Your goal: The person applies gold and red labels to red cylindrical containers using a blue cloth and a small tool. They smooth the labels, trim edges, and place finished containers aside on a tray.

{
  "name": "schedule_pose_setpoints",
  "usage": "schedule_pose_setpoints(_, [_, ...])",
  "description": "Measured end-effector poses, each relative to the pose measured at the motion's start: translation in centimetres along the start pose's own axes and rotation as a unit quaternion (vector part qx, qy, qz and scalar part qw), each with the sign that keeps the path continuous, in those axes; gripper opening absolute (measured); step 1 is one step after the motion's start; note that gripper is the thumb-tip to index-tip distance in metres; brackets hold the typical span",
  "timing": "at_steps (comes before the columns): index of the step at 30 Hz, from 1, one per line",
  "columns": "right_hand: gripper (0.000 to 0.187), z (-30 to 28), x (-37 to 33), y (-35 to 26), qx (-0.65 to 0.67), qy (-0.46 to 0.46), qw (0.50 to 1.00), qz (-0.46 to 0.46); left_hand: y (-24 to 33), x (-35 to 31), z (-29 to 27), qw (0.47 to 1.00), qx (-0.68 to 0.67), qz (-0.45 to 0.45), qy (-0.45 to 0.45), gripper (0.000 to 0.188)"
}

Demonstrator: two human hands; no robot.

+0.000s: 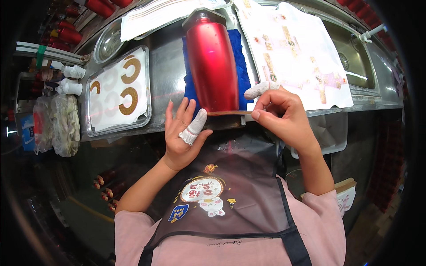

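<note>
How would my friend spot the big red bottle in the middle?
Start at the grey metal counter, then find the blue cloth on it. On that cloth lies a big, shiny red bottle, its narrow neck toward the picture's top. Other red things crowd the picture's edges, but only this one rests on blue cloth.

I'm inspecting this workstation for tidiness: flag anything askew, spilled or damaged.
Nothing looks spilled or broken. Only the blue cloth seems slightly untidy: its edges look rumpled and uneven where they show beside the red vessel.
</note>
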State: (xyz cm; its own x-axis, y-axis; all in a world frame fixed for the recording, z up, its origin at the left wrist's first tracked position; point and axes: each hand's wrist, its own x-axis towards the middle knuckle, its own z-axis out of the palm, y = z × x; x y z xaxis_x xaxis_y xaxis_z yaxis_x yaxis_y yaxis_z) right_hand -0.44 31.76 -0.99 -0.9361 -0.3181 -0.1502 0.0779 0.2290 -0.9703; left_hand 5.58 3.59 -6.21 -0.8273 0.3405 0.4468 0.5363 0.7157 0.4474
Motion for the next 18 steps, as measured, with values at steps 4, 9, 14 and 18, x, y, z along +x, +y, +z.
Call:
schedule_pose_setpoints(4, [0.013, -0.2, 0.2, 0.5, 0.026, 0.001, 0.999, 0.029, -0.1, 0.2, 0.4, 0.999, 0.024, 0.023, 0.003, 0.048])
schedule_pose_setpoints(9, [0.014, -0.1, 0.7, 1.4, 0.035, -0.004, 0.998, 0.048, 0.7, 1.4, -0.1, 0.998, 0.042, 0.036, -0.003, 0.049])
schedule_pose_setpoints(14, [0.011, 0.2, 0.8, 1.7, 0.053, -0.006, 0.998, 0.038, 2.0, 3.0, -0.6, 0.994, 0.087, 0.061, -0.004, 0.051])
schedule_pose_setpoints(18, [0.012, 0.5, 1.2, 2.0, 0.02, -0.008, 0.999, 0.048, 3.3, 5.0, -0.1, 0.986, 0.14, 0.082, 0.04, 0.036])
